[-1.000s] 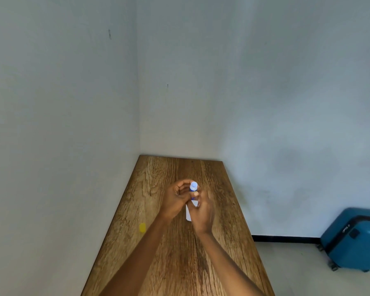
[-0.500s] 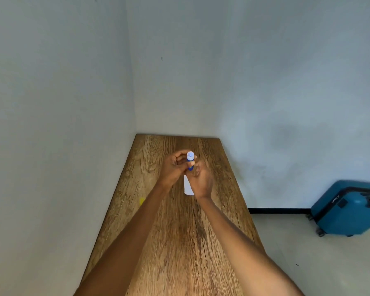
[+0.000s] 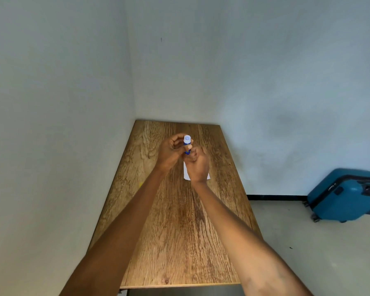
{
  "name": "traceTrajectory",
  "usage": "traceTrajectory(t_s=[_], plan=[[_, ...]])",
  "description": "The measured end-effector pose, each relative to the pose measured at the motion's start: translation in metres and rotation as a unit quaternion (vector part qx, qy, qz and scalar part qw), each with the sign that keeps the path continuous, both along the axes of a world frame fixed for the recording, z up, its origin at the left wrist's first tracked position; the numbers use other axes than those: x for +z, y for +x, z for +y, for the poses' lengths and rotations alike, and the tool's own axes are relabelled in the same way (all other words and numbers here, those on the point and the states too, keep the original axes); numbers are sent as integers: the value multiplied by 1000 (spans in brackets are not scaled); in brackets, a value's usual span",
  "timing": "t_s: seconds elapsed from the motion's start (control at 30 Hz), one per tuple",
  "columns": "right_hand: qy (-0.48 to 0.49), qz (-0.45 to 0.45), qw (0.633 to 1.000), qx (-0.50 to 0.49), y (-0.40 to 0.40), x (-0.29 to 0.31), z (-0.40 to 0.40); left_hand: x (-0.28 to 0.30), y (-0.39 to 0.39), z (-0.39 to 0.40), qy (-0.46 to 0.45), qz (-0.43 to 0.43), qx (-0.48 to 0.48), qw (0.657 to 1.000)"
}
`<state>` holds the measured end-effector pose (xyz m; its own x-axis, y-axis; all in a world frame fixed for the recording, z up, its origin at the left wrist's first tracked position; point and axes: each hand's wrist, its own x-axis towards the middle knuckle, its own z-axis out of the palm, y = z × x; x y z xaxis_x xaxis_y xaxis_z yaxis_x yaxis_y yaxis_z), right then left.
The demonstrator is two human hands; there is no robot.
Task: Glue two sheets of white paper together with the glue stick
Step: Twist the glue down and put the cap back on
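Head view: both hands (image 3: 198,165) grip unlabelled blue glue stick (image 3: 187,146).

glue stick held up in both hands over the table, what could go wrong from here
1. Both hands, left and right, grip the small glue stick in mid-air; a slip could drop it onto the wooden table, and it might roll off.
2. The white paper lies loose and mostly hidden under the right hand, so a lowering wrist could shift or crease it.

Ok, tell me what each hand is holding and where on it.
Both hold the glue stick above the table. The left hand pinches its upper blue body under the pale cap; the right hand closes its grip around the lower end.
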<state>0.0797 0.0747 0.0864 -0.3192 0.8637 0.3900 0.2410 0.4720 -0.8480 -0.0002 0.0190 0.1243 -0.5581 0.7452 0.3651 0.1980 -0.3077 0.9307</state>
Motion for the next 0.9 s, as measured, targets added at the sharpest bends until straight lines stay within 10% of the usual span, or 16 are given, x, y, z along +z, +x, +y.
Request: traceTrajectory(t_s=[0.3, 0.57, 0.9], plan=[[48, -68, 981, 177, 7, -4, 9, -3, -17, -4, -22, 14, -53, 998], [31, -15, 999, 36, 1, -10, 7, -9, -10, -2, -17, -18, -29, 999], [60, -91, 980, 169, 10, -10, 16, -10, -21, -8, -24, -15, -26, 999]])
